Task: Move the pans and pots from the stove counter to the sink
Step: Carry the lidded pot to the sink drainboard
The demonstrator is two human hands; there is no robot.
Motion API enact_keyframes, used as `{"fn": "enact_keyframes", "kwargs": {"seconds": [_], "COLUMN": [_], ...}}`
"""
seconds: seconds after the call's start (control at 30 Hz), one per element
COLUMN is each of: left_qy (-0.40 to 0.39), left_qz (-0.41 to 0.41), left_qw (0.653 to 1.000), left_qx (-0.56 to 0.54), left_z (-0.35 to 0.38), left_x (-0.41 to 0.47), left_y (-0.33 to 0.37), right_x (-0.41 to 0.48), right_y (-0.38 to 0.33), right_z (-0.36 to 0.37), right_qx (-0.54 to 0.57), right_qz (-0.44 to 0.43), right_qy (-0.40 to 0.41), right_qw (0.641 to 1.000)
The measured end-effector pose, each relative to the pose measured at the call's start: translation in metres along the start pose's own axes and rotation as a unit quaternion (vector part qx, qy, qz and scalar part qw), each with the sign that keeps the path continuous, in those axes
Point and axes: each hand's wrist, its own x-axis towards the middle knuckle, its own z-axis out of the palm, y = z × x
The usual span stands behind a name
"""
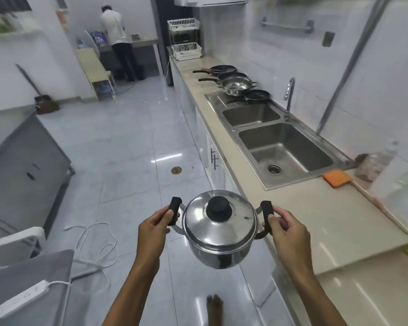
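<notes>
Here the lidded steel pot point(219, 229) is carried in the air over the floor at about 6 o'clock in the view, just beside the counter point(316, 222) edge and well short of the sink point(285, 151), which lies at about 1 o'clock. The left hand point(154, 225) pinches the black left side handle point(174, 211) between thumb and curled fingers; the right hand point(284, 225) pinches the black right side handle point(267, 214) in the same way — neither palm touches the steel wall.

Handling, as a judgement: the body is rigid polished metal, likely smooth and slippery if gripped by the wall, so the two insulated handles are the proper holds. Whether it is loaded cannot be told, as the lid hides the inside. The lid point(218, 216) appears only to rest on the rim under its black knob point(219, 208), so it could slide if the pot tilts — level carriage seems advisable.

Count: one pot in hand, with one lid, one knob, two handles. At about 12 o'clock, on and beside the drainboard, stand one open steel pot point(237, 85) and what look like three dark frying pans point(257, 94), partly overlapped, so that count is uncertain. The sink has two basins, both bare, and one tap point(289, 95).
</notes>
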Motion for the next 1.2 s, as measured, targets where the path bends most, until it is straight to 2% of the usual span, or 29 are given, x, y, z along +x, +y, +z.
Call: {"fn": "enact_keyframes", "kwargs": {"seconds": [0.2,0.47,0.9,1.2], "left_qy": [0.005,-0.001,-0.104,-0.188], "left_qz": [-0.034,-0.006,-0.013,0.004], "left_qw": [0.999,1.000,0.994,0.980], "left_qx": [0.017,0.010,0.035,0.069], "left_z": [0.014,0.042,0.111,0.219], "left_x": [0.161,0.355,0.708,0.935], "left_y": [0.023,0.076,0.123,0.158], "right_x": [0.138,0.303,0.557,0.739], "right_y": [-0.010,-0.063,-0.088,-0.087], "right_z": [0.106,0.207,0.374,0.444], "right_qx": [-0.011,-0.017,-0.030,-0.041], "right_qz": [0.015,-0.008,0.041,0.094], "right_qy": [-0.006,0.008,0.086,0.167], "right_qw": [1.000,1.000,0.995,0.981]}}
